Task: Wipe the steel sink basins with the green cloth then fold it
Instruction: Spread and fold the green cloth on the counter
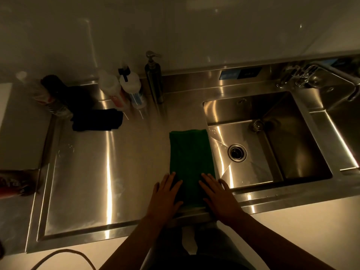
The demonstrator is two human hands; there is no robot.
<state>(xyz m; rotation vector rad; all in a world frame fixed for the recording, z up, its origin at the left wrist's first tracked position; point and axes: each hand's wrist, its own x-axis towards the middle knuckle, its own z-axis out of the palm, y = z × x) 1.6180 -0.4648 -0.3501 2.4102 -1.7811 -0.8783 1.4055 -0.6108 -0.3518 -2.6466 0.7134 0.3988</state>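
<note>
Green cloth (190,152) | long flat strip | beside basin (253,137) | both hands flat

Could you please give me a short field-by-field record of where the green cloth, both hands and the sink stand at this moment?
cloth: green cloth lies flat as a long strip on the steel counter, just left of the basin
left hand: left hand flat, fingers straight, on the cloth's near left corner
right hand: right hand flat, fingers spread, on the cloth's near right edge
basin: sink basin holds no cloth; drain uncovered
behind: pump dispenser upright by the wall; dark cloth on the counter
</note>
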